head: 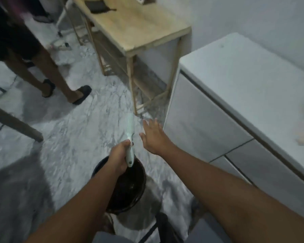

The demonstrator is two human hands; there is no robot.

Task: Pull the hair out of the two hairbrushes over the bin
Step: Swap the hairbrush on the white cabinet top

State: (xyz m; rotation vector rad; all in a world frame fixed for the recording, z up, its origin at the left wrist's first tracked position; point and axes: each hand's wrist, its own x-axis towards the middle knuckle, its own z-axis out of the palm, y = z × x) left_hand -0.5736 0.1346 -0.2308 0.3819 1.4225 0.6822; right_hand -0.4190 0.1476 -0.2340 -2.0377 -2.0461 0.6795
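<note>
Head view: left hand (118, 157) grips one hairbrush (130, 142) above one bin (140, 188); right hand (154, 137) spread.

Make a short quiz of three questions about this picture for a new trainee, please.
1. True or false: the left hand holds the pale hairbrush by its handle.
2. What is the right hand doing? A) gripping the brush, B) open beside the brush, holding nothing, C) resting on the white cabinet.
3. What dark round thing stands on the floor under the left hand?

Key: 1 true. 2 B. 3 the bin.
</note>
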